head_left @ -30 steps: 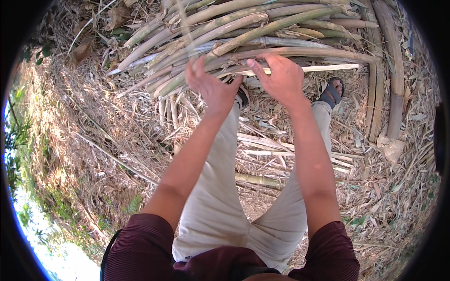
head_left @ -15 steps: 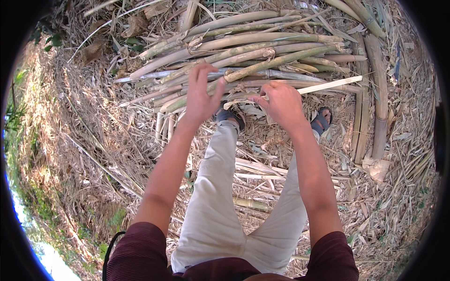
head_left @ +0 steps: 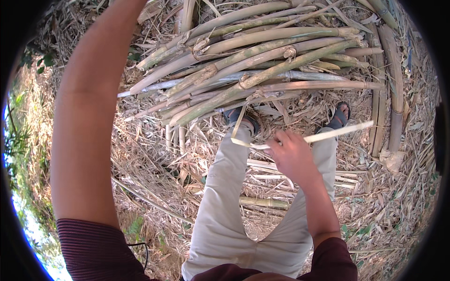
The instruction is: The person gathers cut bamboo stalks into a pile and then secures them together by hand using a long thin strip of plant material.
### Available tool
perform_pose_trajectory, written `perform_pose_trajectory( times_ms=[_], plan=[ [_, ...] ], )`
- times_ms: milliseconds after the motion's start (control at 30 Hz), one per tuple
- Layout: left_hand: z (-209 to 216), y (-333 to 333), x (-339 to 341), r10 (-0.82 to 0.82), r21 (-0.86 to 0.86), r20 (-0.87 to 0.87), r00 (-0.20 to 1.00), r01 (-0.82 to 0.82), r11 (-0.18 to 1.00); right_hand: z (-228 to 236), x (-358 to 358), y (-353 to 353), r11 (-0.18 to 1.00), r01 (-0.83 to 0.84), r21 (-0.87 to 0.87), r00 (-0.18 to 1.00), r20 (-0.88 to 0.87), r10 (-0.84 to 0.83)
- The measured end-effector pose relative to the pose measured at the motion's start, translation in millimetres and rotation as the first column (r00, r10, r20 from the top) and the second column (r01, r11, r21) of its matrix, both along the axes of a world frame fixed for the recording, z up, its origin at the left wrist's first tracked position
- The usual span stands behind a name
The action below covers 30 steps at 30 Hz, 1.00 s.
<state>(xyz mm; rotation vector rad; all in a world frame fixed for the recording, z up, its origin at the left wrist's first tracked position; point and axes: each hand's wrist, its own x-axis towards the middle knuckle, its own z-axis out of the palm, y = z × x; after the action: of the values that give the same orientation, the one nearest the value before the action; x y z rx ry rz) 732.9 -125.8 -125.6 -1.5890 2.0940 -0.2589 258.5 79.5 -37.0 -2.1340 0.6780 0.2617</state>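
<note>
My right hand is closed around a thin pale strip of split bamboo, held above my legs. The strip's wide end sticks out to the right, while its thinner end bends sharply upward on the left, near my shoe. My left arm reaches far up along the left side, and its hand lies beyond the top edge of the view. Past my feet lies a pile of bamboo poles, stacked roughly side by side, with knobbly joints along them.
Two thick upright-lying poles rest at the right end of the pile. Pale split strips and a short bamboo length lie between my legs. Dry leaves and husks cover the ground. Greenery stands at the far left.
My left hand has moved up and left, out of view. My right hand has come down toward me with the strip, whose thin end now shows bent upward.
</note>
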Motion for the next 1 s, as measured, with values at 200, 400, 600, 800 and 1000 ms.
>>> perform_pose_trajectory(
  times_ms=[200, 400, 600, 800, 1000],
  plan=[
    [-12, -9, 62, 0.342, 0.491, 0.213, 0.915, -0.403, 0.772, 27, -6, 66, 0.989, 0.063, 0.135, 0.997, -0.053, -0.056],
    [-42, 60, 80, 0.223, 0.266, 0.14, 0.965, -0.254, 0.93, 53, -22, 86, 0.962, 0.227, 0.154, 0.968, -0.139, -0.207],
    [-56, 60, 88, 0.09, 0.106, 0.133, 0.987, -0.105, 0.989, 56, -19, 94, 0.946, 0.279, 0.164, 0.954, -0.163, -0.253],
    [-72, 85, 64, 0.417, 0.461, -0.1, 0.903, -0.329, 0.824, 51, -26, 92, 0.922, 0.296, 0.248, 0.939, -0.252, -0.234],
    [35, 104, -58, 0.945, 0.868, -0.313, -0.097, -0.433, 0.243, 71, -12, 77, 0.918, 0.338, 0.21, 0.907, -0.333, -0.258]
  ],
)
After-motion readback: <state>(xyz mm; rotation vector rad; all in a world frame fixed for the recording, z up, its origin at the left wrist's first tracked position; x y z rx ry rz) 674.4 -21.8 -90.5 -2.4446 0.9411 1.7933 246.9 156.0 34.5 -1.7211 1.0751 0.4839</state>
